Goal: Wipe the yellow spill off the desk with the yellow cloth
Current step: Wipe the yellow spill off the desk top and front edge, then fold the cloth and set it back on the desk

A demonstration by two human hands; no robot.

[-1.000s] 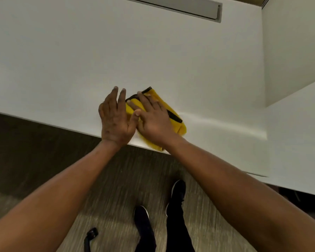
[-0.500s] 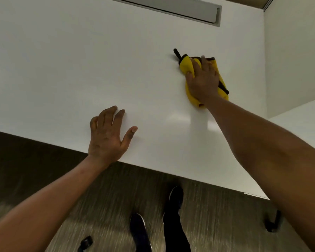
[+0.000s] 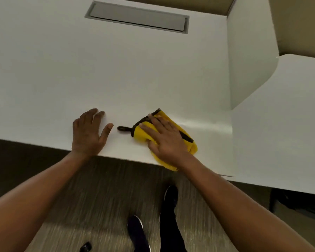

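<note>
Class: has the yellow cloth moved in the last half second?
Yes. The yellow cloth came back from near the grey hatch to the desk front edge.

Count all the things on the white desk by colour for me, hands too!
Yellow: 1, the folded yellow cloth with black trim
Grey: 1, the long grey hatch cover set into the white desk
Bare hands: 2, the left hand flat on the desk, the right hand pressing the cloth
Total: 4
</note>
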